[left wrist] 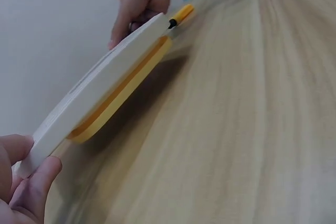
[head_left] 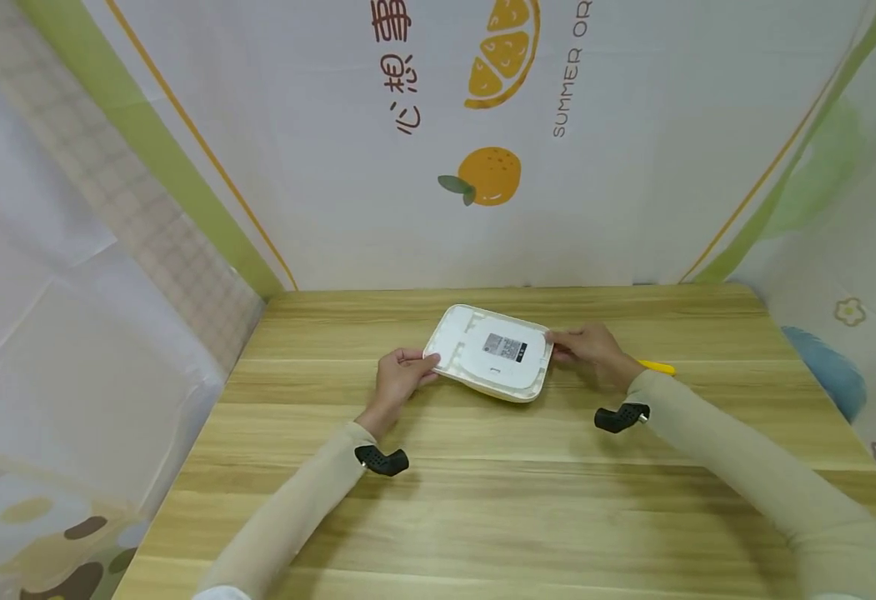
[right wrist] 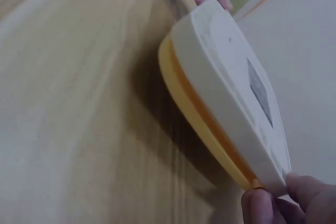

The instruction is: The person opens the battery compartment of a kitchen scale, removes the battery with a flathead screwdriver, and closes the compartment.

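A flat white plastic device [head_left: 492, 367] with rounded corners is held tilted above the wooden table, its labelled face turned up. Its lower side carries a yellow part [right wrist: 202, 129], separated from the white body by an orange gap. At its left corner, my left hand [head_left: 398, 377] pinches the edge, thumb on top and fingers beneath. My right hand [head_left: 591, 350] grips the opposite end between thumb and fingers. A grey and black label [head_left: 505, 347] shows on the raised rounded panel. Just beyond the right hand lies a yellow-handled tool [left wrist: 182, 15] with a black collar, partly hidden by the wrist.
The wood-grain table [head_left: 483, 508] reaches back to a white printed curtain [head_left: 347, 208]. More curtains hang at both sides. A blue rounded thing [head_left: 828, 371] is by the table's right edge. Black wrist mounts [head_left: 382, 461] are on both sleeves.
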`<state>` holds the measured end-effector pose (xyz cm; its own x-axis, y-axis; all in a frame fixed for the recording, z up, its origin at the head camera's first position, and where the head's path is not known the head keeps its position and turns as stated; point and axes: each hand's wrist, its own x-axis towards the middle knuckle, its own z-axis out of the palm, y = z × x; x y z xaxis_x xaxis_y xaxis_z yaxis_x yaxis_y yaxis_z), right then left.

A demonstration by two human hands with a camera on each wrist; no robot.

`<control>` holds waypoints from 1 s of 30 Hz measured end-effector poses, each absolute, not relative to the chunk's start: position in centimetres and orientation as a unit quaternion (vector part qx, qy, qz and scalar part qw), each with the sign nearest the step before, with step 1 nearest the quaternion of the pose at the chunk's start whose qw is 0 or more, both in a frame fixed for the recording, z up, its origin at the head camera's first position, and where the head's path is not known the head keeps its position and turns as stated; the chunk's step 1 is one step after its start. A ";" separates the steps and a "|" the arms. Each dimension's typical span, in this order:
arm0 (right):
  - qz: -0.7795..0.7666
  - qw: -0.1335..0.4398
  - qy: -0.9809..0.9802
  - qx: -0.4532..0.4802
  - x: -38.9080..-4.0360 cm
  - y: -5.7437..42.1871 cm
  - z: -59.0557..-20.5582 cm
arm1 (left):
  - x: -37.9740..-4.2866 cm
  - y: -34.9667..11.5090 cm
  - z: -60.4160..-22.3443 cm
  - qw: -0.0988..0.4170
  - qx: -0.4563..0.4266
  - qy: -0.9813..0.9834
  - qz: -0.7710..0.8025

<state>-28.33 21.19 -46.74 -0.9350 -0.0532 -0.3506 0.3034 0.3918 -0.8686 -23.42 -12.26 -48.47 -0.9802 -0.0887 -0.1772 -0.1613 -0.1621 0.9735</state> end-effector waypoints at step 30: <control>-0.521 0.174 0.833 0.071 -31.5 19.8 -47.3 | -20.8 -12.1 -49.6 0.091 -0.090 0.655 0.744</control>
<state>-31.47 19.79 -47.29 -0.9293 -0.0629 -0.3640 0.2996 0.4480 -0.8423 -20.81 -12.11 -49.61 -0.9671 0.0180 -0.2537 -0.2540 -0.1241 0.9592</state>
